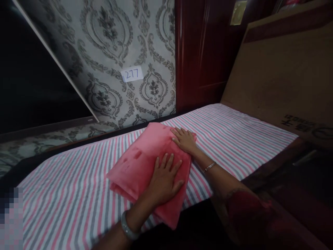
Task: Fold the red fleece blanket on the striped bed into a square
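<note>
on striped bed sheet (78, 194), head view: folded pink towel (140, 163) lies flat, near corner overhanging edge. left hand (163, 180) and right hand (185, 139) both open, palms pressed flat on towel. judged soft, light, limp; best taken by folded edges. wall label (132, 74) reads "277".

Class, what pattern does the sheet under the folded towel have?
Pink, grey and white stripes on the sheet, head view.

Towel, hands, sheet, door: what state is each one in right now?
Pink towel: folded, lying flat on the sheet, one corner over the edge.
Left hand: open, palm flat on the towel.
Right hand: open, flat on the towel's far edge.
Striped sheet: spread smooth.
Door: shut.
</note>
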{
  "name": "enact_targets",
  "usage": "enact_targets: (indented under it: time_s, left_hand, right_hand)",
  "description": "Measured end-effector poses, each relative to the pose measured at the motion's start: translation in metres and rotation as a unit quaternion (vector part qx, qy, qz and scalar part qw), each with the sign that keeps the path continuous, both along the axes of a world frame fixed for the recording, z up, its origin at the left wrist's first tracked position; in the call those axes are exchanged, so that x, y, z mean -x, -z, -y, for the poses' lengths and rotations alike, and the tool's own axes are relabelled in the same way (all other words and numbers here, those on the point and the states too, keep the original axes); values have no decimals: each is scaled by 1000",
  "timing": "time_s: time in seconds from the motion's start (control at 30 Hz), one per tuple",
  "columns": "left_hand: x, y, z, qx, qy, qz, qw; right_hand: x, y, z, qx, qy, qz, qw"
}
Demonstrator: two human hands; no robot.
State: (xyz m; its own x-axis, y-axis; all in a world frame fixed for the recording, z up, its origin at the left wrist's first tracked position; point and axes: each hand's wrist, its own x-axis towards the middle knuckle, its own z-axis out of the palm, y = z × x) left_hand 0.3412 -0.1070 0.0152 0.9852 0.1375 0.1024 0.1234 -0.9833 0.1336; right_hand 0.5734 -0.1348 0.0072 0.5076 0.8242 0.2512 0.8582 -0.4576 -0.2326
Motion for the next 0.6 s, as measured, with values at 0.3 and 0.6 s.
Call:
enact_targets:
  time_s: [0.3, 0.6]
  left_hand:
    - [-18, -47, -17, 165, 20, 95, 981]
    - [-78, -19, -50, 26, 62, -5, 998]
  right_hand:
    - [50, -2, 15, -105, 62, -27, 992]
    - [84, 26, 16, -17, 95, 2, 995]
